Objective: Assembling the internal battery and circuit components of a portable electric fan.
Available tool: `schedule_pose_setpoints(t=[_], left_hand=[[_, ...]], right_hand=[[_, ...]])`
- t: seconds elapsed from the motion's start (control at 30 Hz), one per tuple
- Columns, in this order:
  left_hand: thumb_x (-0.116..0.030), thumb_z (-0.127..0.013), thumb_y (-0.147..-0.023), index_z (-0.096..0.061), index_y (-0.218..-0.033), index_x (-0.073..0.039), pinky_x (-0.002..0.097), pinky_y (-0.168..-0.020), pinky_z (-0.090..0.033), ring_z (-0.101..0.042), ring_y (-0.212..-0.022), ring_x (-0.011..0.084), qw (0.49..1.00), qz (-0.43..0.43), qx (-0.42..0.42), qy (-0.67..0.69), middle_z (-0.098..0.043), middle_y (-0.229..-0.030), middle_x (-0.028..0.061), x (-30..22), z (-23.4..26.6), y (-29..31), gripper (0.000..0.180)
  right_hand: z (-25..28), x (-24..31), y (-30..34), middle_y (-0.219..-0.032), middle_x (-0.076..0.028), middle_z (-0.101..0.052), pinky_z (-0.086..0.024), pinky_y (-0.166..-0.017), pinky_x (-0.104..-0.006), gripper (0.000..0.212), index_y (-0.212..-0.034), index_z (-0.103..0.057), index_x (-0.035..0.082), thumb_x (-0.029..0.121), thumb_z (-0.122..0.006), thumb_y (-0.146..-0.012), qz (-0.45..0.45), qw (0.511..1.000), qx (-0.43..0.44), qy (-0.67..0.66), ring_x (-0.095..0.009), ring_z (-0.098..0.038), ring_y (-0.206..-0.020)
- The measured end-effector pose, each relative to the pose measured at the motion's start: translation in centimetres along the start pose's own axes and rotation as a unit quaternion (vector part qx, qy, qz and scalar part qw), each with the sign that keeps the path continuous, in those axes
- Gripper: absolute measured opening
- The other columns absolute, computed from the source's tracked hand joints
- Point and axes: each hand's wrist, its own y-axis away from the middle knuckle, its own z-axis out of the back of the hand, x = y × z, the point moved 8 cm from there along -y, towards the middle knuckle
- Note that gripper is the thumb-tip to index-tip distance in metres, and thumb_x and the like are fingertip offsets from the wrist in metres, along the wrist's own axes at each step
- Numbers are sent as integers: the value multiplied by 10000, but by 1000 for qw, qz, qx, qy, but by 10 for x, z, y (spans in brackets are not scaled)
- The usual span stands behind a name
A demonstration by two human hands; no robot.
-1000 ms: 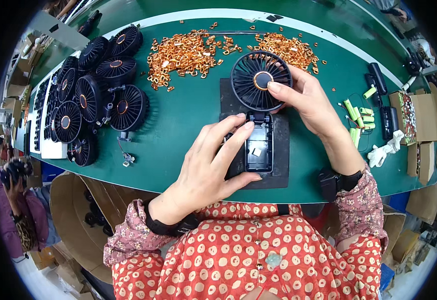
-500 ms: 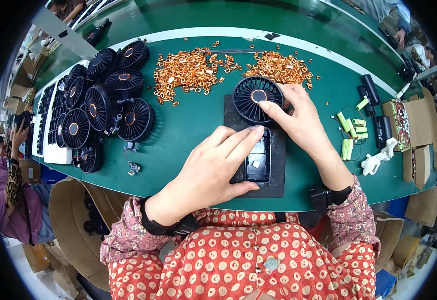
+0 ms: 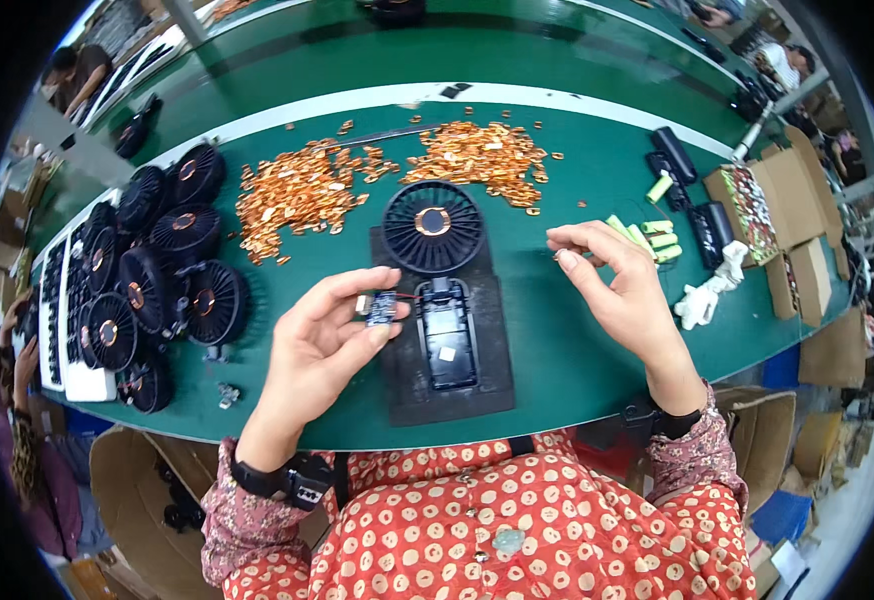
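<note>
A small circuit board (image 3: pixel 382 307) is pinched between the thumb and fingers of my left hand (image 3: pixel 317 345), with a thin red wire running from it toward the handle. Beside it, a black handheld fan (image 3: pixel 433 222) lies on a dark mat (image 3: pixel 409 395), its round grille at the far end. The fan's open handle casing (image 3: pixel 448 340) shows a hollow inside with a small white square. To the right, my right hand (image 3: pixel 612 285) hovers near the green battery cells (image 3: pixel 662 240), thumb and fingertips drawn together. Whatever is at those fingertips is too small to name.
Two heaps of small copper-coloured parts (image 3: pixel 302 190) lie at the far side. Several black fan heads (image 3: pixel 147 285) are piled at left beside a white tray (image 3: pixel 92 380). At right are black casings (image 3: pixel 709 235), a white glove (image 3: pixel 702 300) and an open cardboard box (image 3: pixel 782 215).
My right hand has let go of the fan head and moved right. My left hand has left the casing and now holds the circuit board. The whole view has shifted.
</note>
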Motion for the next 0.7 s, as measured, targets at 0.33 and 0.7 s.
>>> schedule_pose_setpoints(t=[0.33,0.7], left_hand=[[-9,-740,-839,-716,-1001,-12,220,-675,-516,-662,-815,117,903,-139,-44,-403,-717,-1008,109,-40,-29,-25,164],[-2,-728,-850,-711,-1002,5,226,-700,-529,-675,-855,132,943,-114,-71,-304,-718,-1006,114,-15,-30,-14,153]], right_hand=[[99,-44,66,-837,-56,-667,-469,-611,-250,91,-973,-701,14,65,-680,-900,-80,970,-155,170,-113,-610,-691],[46,-27,24,-847,-73,-596,-493,-731,-395,116,-848,-708,66,154,-759,-792,55,911,-97,397,-265,-584,-830]])
